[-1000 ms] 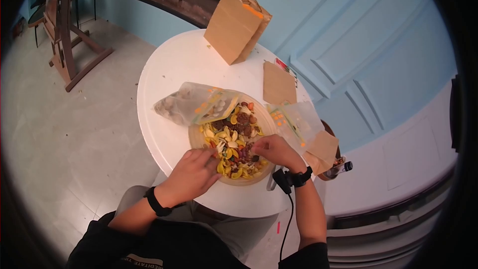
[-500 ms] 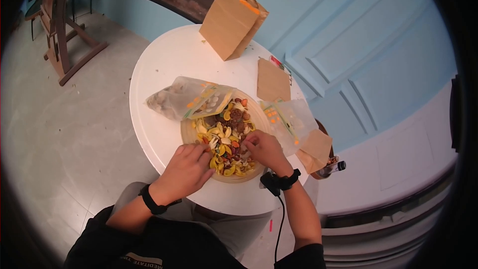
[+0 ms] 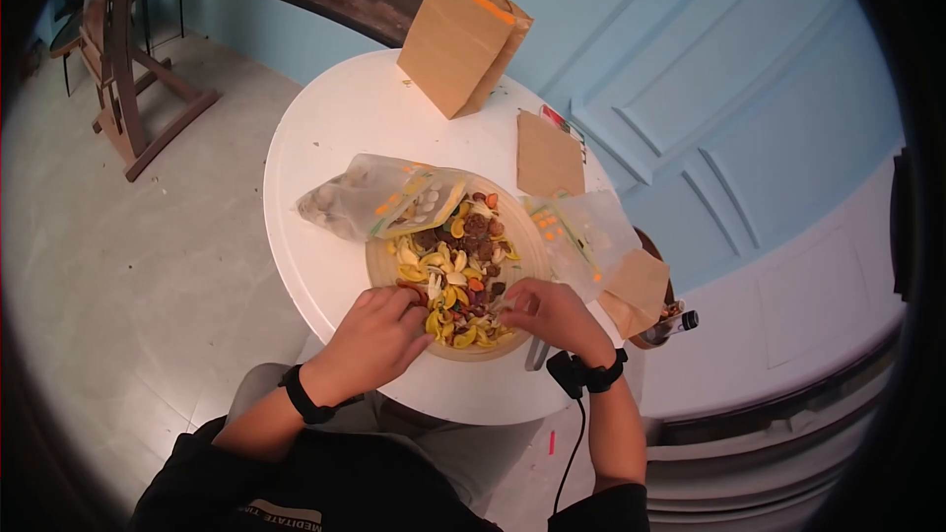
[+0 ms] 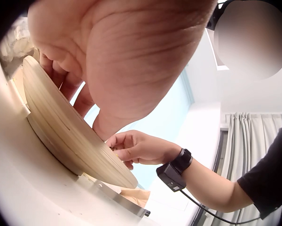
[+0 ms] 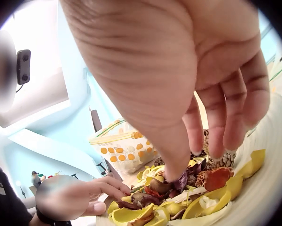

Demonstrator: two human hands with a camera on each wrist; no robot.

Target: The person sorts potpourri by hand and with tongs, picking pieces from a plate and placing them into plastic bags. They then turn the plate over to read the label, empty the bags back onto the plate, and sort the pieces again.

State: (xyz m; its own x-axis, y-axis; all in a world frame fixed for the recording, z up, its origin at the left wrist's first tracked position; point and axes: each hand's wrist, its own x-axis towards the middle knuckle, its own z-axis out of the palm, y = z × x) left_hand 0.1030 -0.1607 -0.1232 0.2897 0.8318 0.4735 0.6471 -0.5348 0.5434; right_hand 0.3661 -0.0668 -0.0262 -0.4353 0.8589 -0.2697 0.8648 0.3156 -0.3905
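Observation:
A round pale wooden bowl (image 3: pixel 378 264) on the table holds a heap of potpourri (image 3: pixel 455 278): yellow curled pieces, brown cones, red and purple bits. My left hand (image 3: pixel 376 337) lies over the near left rim, fingers loosely bent against the edge of the heap; its fingertips are partly hidden. Over the right side hovers my right hand (image 3: pixel 562 320), its fingers pointing down and spread from the thumb. In the right wrist view the thumb tip reaches a dark purple petal (image 5: pixel 180 181), while the fingers hang near a patterned cone (image 5: pixel 222 161) with nothing gripped between them.
A filled clear zip bag (image 3: pixel 357 195) leans over the bowl's far left rim. Right of the bowl lie another zip bag (image 3: pixel 603 236) and brown paper pieces (image 3: pixel 550 155). A kraft paper bag (image 3: pixel 455 44) stands at the back. A black-capped bottle (image 3: pixel 674 328) is at far right.
My right hand has drawn back from the heap's middle toward the right rim, its thumb and fingers now farther apart. My left hand has stayed at the left rim. The camera view shifted slightly.

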